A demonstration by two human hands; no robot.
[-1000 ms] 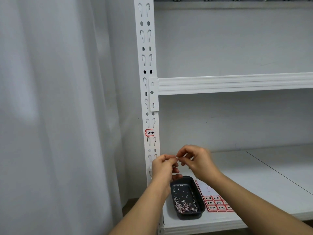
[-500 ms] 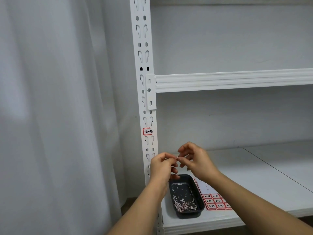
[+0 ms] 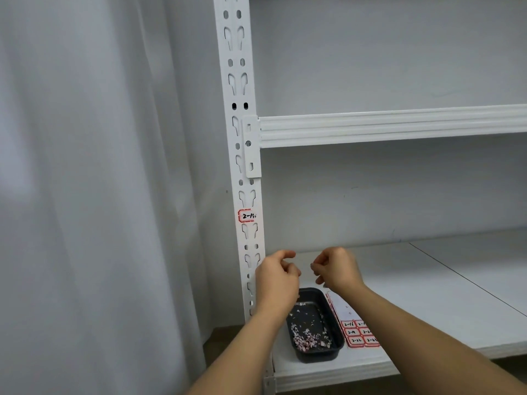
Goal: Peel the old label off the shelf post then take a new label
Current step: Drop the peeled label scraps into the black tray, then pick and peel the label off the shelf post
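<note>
Two bare hands up in front of a white shelf, a small gap between them. Left hand (image 3: 278, 276) just in front of the shelf post (image 3: 242, 155), fingers curled in, thumb tip against the first finger. Cannot tell if anything is pinched there. Right hand (image 3: 336, 269) a little to the right, fingers (image 3: 316, 266) curled too, tips close together. Maybe a tiny scrap held at the tips, too small to tell.

Old label (image 3: 247, 216) stuck on the shelf post, above the left hand and well apart from it. Red border, black writing, right end looking torn or worn off.

Down on the shelf board (image 3: 427, 295), near its front left corner, a black tray (image 3: 336, 346) with a heap of small pink and white paper bits (image 3: 306, 339) inside. Just beside the tray on its right, a sheet of new labels (image 3: 358, 334), flat on the board, red-edged labels with black writing at its near end. Right forearm partly over that sheet.

Left of the post, a pale curtain (image 3: 99, 195) hanging down. Above the hands, a white cross beam (image 3: 399, 126) joined to the post.
</note>
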